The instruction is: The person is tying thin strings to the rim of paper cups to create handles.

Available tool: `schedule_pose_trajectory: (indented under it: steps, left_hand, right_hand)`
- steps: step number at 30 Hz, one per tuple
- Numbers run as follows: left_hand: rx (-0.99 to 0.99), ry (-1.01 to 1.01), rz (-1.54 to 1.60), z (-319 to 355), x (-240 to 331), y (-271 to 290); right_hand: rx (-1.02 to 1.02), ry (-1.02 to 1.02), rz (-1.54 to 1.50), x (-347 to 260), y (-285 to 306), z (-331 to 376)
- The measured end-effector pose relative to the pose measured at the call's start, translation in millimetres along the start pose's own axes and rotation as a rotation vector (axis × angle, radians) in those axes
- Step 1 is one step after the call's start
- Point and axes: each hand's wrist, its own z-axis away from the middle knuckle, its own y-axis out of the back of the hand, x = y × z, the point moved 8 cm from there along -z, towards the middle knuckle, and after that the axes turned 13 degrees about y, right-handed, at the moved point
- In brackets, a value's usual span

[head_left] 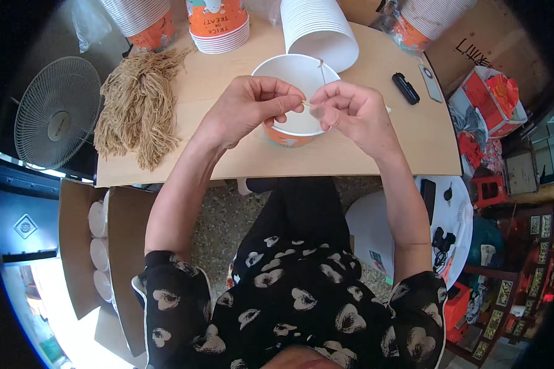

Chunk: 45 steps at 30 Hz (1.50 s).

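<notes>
Above a white-lined orange paper bucket [294, 67], my two hands meet fingertip to fingertip. Both my left hand [249, 109] and my right hand [357, 117] are closed in a pinch on a thin pale cord [306, 103], of which only a short bit shows between the fingers. Another length of cord [322, 69] stands at the bucket's far rim and runs down behind my right fingers. The bucket is upright on the table, its front partly hidden by my hands. To the left, a big bundle of tan cords [140, 107] lies on the tabletop.
On the wooden table [228, 161], a stack of white buckets [319, 34] lies on its side behind the bucket. Other orange stacks [218, 31] stand along the back. A black box cutter [405, 88] lies at the right. A fan [58, 114] and an open carton [129, 246] flank the left.
</notes>
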Motion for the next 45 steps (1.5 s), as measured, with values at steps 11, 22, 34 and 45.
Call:
schedule_pose_trajectory:
  steps: [11,22,34,45]
  left_hand:
    - [-0.015,-0.015,-0.001,0.2,1.5,1.2]
    - [0.018,-0.012,-0.018,0.6,-0.6,3.1]
    - [-0.074,0.010,0.009,0.4,-3.7,5.1]
    - [-0.172,0.037,-0.039,-0.9,-4.0,2.3]
  right_hand:
    - [0.101,0.009,0.111,4.3,5.7,-2.5]
    - [0.065,-0.068,0.064,1.7,0.0,-1.6]
    - [-0.034,-0.041,0.055,-6.8,-4.4,-4.8]
    - [0.049,0.134,0.264,-11.9,8.6,-8.9]
